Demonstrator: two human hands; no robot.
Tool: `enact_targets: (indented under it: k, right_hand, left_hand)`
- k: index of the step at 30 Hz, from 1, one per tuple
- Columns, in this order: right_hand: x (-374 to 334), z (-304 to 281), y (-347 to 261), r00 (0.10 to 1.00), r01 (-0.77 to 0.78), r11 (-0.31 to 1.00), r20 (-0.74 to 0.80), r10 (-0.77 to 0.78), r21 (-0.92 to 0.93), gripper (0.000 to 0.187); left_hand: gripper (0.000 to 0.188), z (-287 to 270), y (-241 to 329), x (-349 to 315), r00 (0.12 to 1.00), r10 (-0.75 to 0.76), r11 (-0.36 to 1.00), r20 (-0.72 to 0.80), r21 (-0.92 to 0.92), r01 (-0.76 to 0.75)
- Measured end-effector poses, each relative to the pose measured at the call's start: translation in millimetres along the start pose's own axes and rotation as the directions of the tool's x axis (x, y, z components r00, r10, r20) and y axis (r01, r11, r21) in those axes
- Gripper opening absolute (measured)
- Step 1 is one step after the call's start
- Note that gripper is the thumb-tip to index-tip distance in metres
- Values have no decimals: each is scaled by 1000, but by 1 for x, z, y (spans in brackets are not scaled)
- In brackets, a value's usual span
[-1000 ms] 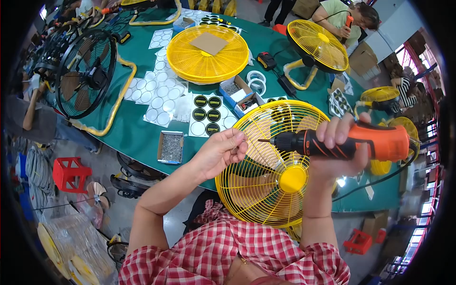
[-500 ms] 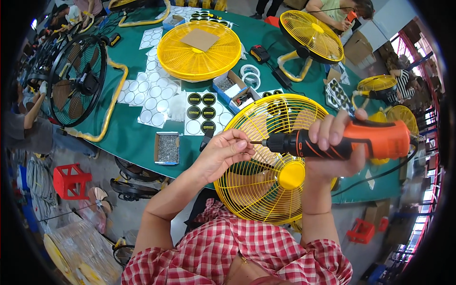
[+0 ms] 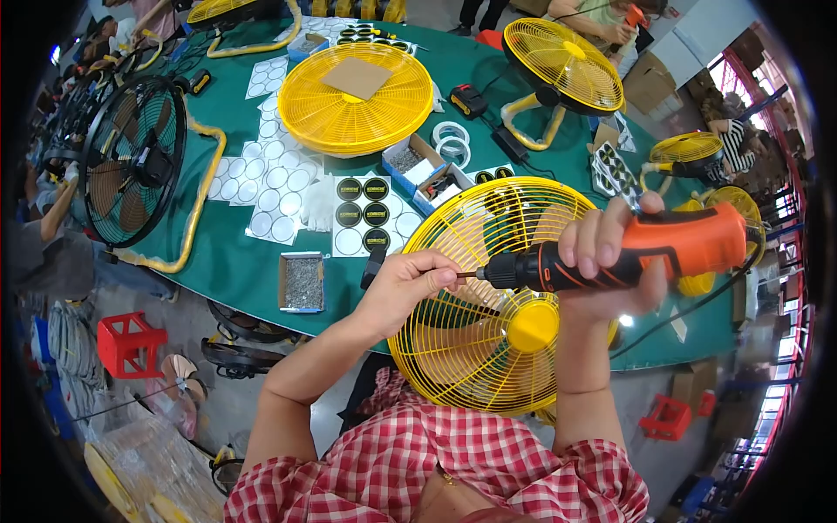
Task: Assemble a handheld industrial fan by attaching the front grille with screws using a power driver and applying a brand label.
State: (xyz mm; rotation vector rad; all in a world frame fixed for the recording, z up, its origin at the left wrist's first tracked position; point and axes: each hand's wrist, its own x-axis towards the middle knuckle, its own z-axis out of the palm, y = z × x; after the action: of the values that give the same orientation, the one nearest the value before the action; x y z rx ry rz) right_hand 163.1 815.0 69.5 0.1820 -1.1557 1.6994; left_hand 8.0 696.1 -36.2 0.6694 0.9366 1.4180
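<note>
My right hand (image 3: 600,248) is wrapped round an orange and black electric screwdriver (image 3: 702,240), held level with its nose to the left. From its chuck a thin dark bit (image 3: 468,275) runs to my left hand (image 3: 408,283), whose thumb and fingers pinch its tip. Whether a screw is between those fingertips is hidden. Below both hands, a fan with a yellow wire guard (image 3: 471,388) leans at the table edge, its round yellow centre cap (image 3: 533,327) facing me. Tan blades show through the wires. A black cord (image 3: 697,303) trails from the screwdriver.
On the green table (image 3: 235,292) lie a box of small screws (image 3: 302,281), round-sticker sheets (image 3: 375,213), parts boxes (image 3: 414,166), tape rolls (image 3: 452,144) and yellow guards with cardboard (image 3: 356,78) on top. A black fan (image 3: 131,161) stands left. A co-worker (image 3: 602,30) works at the far right.
My left fingers have closed more tightly around the bit's tip. The screwdriver has shifted slightly left, and the whole view has moved a little.
</note>
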Motion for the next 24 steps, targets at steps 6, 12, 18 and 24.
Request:
enact_targets:
  k: [6,12,18,24]
  right_hand:
    - [15,-5,6,988,119,982,118,-102,-145,44]
    - [28,-23,36,985,164,922,115,-131,-351,48]
    - [30,-35,62,988,141,933,105,-112,-332,51]
    - [33,-46,75,977,91,811,211,41,-577,53]
  left_hand:
    - [12,-4,13,42,992,-124,987,40,-101,127]
    - [18,-29,14,86,839,533,606,109,643,-468]
    - [25,-36,3,96,893,439,538,94,768,-346]
    - [22,-41,-2,98,907,415,516,75,802,-302]
